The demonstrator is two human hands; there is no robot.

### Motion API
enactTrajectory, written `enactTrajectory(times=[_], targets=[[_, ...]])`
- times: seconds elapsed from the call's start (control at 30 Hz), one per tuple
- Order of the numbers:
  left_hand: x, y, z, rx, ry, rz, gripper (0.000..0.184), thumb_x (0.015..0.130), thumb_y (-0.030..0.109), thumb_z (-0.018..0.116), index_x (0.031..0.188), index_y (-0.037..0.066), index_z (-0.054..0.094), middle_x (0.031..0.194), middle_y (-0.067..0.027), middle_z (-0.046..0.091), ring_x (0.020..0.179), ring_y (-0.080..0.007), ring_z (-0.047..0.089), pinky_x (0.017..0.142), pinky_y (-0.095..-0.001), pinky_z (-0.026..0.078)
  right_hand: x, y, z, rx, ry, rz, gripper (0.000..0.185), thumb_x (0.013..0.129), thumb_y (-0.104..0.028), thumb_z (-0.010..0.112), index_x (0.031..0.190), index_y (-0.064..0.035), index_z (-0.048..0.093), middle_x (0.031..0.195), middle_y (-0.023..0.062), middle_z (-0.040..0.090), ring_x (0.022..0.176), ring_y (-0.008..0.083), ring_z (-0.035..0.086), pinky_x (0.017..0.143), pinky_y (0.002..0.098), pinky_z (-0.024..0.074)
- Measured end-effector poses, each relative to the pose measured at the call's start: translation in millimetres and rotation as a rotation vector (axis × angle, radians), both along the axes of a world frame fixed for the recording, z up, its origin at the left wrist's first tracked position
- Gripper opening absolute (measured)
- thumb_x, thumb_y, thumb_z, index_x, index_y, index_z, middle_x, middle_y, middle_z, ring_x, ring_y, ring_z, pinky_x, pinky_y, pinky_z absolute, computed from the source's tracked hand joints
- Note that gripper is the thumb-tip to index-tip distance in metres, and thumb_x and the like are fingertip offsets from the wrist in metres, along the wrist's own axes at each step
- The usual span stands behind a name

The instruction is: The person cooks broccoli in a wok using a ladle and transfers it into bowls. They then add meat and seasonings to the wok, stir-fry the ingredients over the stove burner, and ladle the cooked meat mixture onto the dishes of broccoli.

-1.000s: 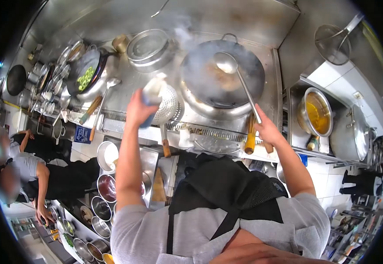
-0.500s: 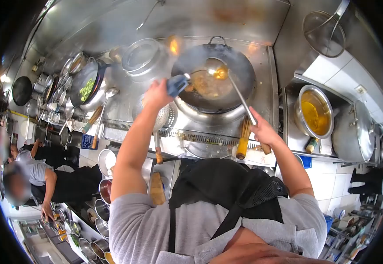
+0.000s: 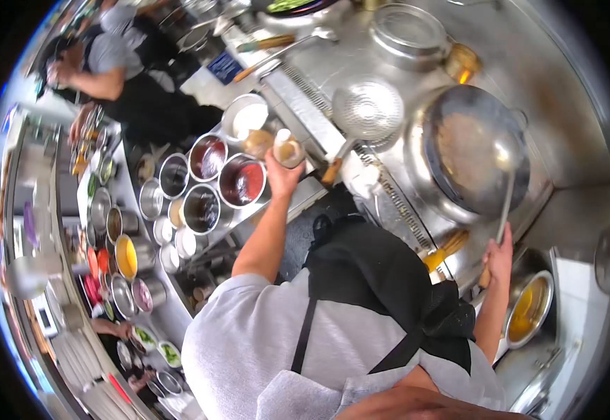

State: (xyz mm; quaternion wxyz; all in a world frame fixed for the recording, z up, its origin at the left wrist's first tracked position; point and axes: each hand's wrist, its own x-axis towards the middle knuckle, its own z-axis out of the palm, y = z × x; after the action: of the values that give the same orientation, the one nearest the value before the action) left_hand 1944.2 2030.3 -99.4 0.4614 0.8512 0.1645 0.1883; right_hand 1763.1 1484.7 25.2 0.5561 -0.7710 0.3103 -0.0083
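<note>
Left hand (image 3: 284,175): fingers curled round capped bottle (image 3: 289,152), red-sauce pot (image 3: 240,206) just left of them. Right hand (image 3: 497,260): fingers closed on ladle (image 3: 508,190), bowl over wok (image 3: 469,98), beyond them. Step, from here: bottle handling, ladle at wok. Next left move calls for clearing pot rim; open gap right of left fingers, toward skimmer (image 3: 368,108).
</note>
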Motion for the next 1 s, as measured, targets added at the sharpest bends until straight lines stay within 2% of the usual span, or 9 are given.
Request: enactTrajectory(times=[0.27, 0.33, 0.4, 0.47, 0.53, 0.67, 0.87, 0.93, 1.0], targets=[[-32, 47, -53, 0.119, 0.044, -0.15, 0.073, 0.071, 0.002, 0.067, 0.137, 0.0, 0.037, 0.122, -0.0224, 0.052, 0.112, -0.037, 0.053, 0.095, -0.0434, 0.045, 76, -7, -35, -0.34, 0.093, 0.24, 0.077, 0.089, 0.002, 0.046, 0.157, -0.0183, 0.015, 0.148, 0.0131, 0.043, 0.066, 0.0179, 0.056, 0.053, 0.0305, 0.0479], [-38, 57, -32, -0.032, 0.042, -0.061, 0.066, 0.072, 0.003, 0.064, 0.134, -0.001, 0.042, 0.118, -0.0195, 0.055, 0.103, -0.0334, 0.053, 0.09, -0.0412, 0.045, 60, 0, -41, -0.574, 0.069, 0.397, 0.079, 0.087, -0.004, 0.051, 0.156, -0.0167, 0.015, 0.148, 0.023, 0.042, 0.128, 0.0337, 0.051, 0.103, 0.0376, 0.0429], [-13, 68, 5, 0.088, 0.05, 0.077, 0.047, 0.083, 0.009, 0.065, 0.125, -0.003, 0.049, 0.117, -0.0206, 0.056, 0.101, -0.0326, 0.054, 0.089, -0.0417, 0.044, 45, 46, 24, -0.59, 0.522, 0.349, 0.082, 0.088, -0.008, 0.054, 0.154, -0.0363, 0.015, 0.118, 0.0295, 0.06, 0.105, 0.0436, 0.061, 0.092, 0.0478, 0.0479], [20, 73, 15, 0.175, 0.063, 0.074, 0.038, 0.087, 0.019, 0.069, 0.112, -0.006, 0.056, 0.105, -0.022, 0.065, 0.095, -0.0325, 0.063, 0.085, -0.0449, 0.046, 4, 28, 23, -0.78, 0.481, 0.484, 0.082, 0.087, -0.008, 0.053, 0.154, -0.0378, 0.016, 0.101, 0.029, 0.064, 0.095, 0.0433, 0.063, 0.085, 0.053, 0.0485], [53, 83, 13, 0.377, 0.111, 0.078, 0.028, 0.089, 0.027, 0.066, 0.094, -0.001, 0.062, 0.082, -0.0206, 0.067, 0.074, -0.0419, 0.063, 0.071, -0.0476, 0.049, -42, -12, 13, -0.885, 0.406, 0.496, 0.081, 0.087, -0.007, 0.053, 0.153, -0.0392, 0.019, 0.106, 0.026, 0.064, 0.096, 0.0403, 0.064, 0.081, 0.052, 0.0506], [119, 90, 68, 0.515, -0.211, -0.028, 0.027, 0.092, 0.031, 0.063, 0.09, 0.004, 0.065, 0.086, -0.0224, 0.067, 0.075, -0.0414, 0.065, 0.067, -0.0487, 0.049, -86, -14, 42, -1.078, 0.632, 0.417, 0.08, 0.087, -0.007, 0.054, 0.151, -0.0442, 0.024, 0.114, 0.0188, 0.062, 0.092, 0.0371, 0.066, 0.08, 0.0487, 0.0534], [168, -97, 307, 0.592, -0.444, -0.735, 0.016, 0.086, 0.025, 0.064, 0.09, 0.01, 0.067, 0.088, -0.0143, 0.067, 0.075, -0.0345, 0.065, 0.067, -0.0417, 0.051, -117, 43, 18, -0.39, 0.184, 0.072, 0.086, 0.086, -0.004, 0.059, 0.154, -0.0372, 0.019, 0.111, 0.0193, 0.064, 0.083, 0.0335, 0.065, 0.08, 0.0417, 0.0518], [206, -165, 300, 1.127, -0.369, -0.967, 0.018, 0.084, 0.025, 0.061, 0.085, 0.008, 0.066, 0.092, -0.0158, 0.068, 0.084, -0.0347, 0.067, 0.073, -0.0454, 0.052, -113, 58, 15, -0.37, 0.055, 0.04, 0.086, 0.086, -0.002, 0.06, 0.155, -0.0352, 0.019, 0.099, 0.0171, 0.067, 0.073, 0.0285, 0.065, 0.072, 0.039, 0.0531], [191, -249, 293, 1.355, -0.086, -1.013, 0.022, 0.084, 0.027, 0.062, 0.095, 0.01, 0.071, 0.095, -0.014, 0.071, 0.093, -0.0317, 0.069, 0.081, -0.0472, 0.052, -103, 70, 44, 0.147, 0.086, 0.006, 0.082, 0.089, -0.002, 0.057, 0.156, -0.0298, 0.019, 0.075, 0.0068, 0.055, 0.058, 0.0156, 0.054, 0.055, 0.0304, 0.0474]])
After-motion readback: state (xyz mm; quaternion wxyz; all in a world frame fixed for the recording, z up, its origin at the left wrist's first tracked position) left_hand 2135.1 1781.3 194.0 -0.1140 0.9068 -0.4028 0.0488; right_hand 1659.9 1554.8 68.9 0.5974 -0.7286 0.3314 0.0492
